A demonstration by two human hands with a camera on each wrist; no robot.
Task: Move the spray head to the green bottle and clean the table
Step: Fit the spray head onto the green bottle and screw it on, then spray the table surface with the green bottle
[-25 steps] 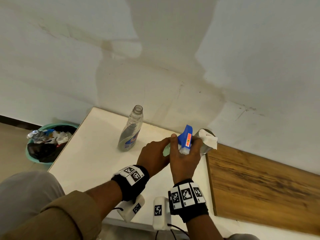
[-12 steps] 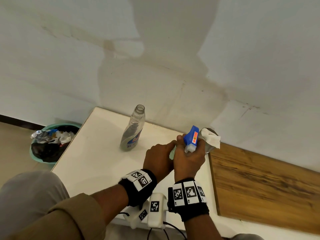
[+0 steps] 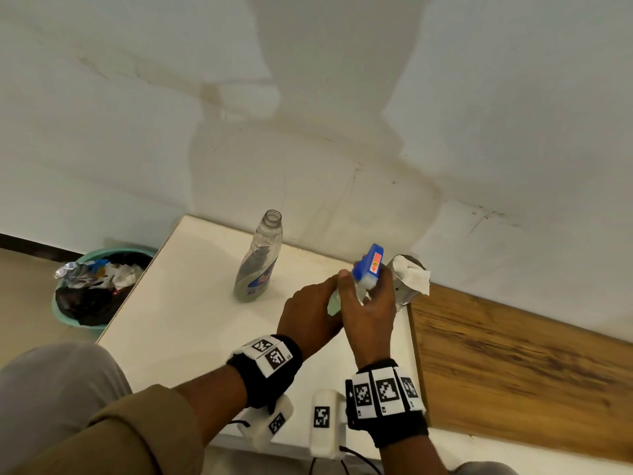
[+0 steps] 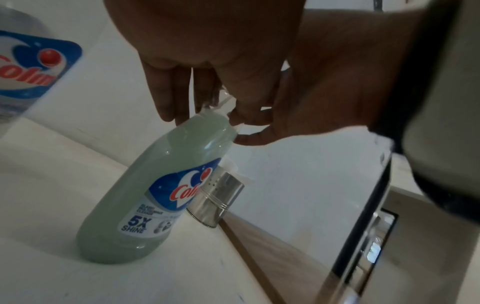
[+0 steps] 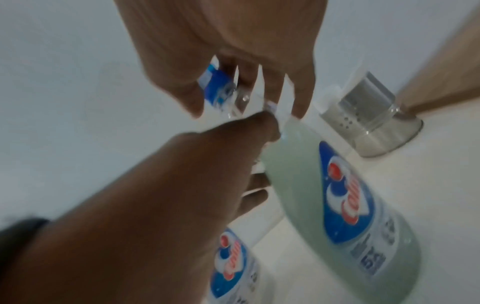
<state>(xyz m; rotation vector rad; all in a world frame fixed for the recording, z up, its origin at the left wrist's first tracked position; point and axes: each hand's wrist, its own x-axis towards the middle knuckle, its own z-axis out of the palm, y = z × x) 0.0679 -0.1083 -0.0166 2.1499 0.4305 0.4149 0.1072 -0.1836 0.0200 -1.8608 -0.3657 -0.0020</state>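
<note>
Near the right edge of the white table (image 3: 178,323), close to its back edge by the wall, both hands met at the green bottle (image 4: 145,197). The bottle stood upright on its base, full of pale green liquid, its blue label facing the left wrist camera. The left hand (image 3: 308,317) was up at the shoulder and neck of the bottle, fingers (image 4: 171,90) reaching down to the top; whether they truly curled round it, the wrist views left unclear. The right hand (image 3: 371,313) gripped the blue spray head (image 3: 370,265), thumb and fingers wrapped around its lower part, the head tilted and sitting right over the bottle's neck. How far it was seated on the neck was hidden behind the fingers. The two hands were pressed close together, touching at the bottle top.

Just behind and right of the green bottle, at the table's back right corner, stood a shiny metal cup (image 4: 215,203) with a white tissue (image 3: 416,275) sticking out of it. Toward the middle of the back edge stood a clear bottle (image 3: 258,262), uncapped, neck open, well apart from the hands. A wooden board (image 3: 513,371) butted against the table's right edge. On the floor off the left edge sat a teal bin (image 3: 68,320) stuffed with rubbish.
</note>
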